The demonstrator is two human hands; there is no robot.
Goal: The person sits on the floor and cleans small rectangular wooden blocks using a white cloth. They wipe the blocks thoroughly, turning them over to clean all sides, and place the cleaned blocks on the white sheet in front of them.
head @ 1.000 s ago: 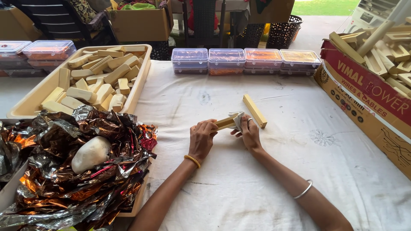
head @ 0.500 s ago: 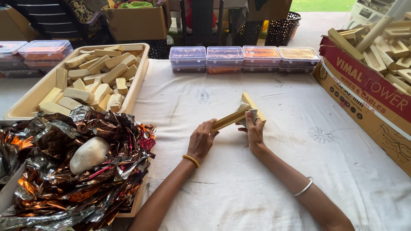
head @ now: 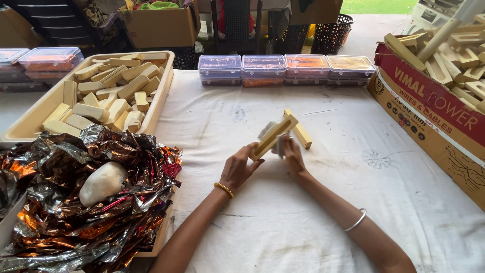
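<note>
White cloth (head: 303, 212) — tan bar (head: 273, 135) now raised, tilted.

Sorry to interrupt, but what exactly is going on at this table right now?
A person seated at a cloth-covered table holds a long pale yellow bar tilted up off the cloth, left hand at its lower end, right hand beside it with what looks like a bit of wrapper. Another bar lies just behind. To the left, a tray holds many bare bars, and crumpled shiny foil wrappers are heaped in front of it. A cardboard box on the right holds more bars.
</note>
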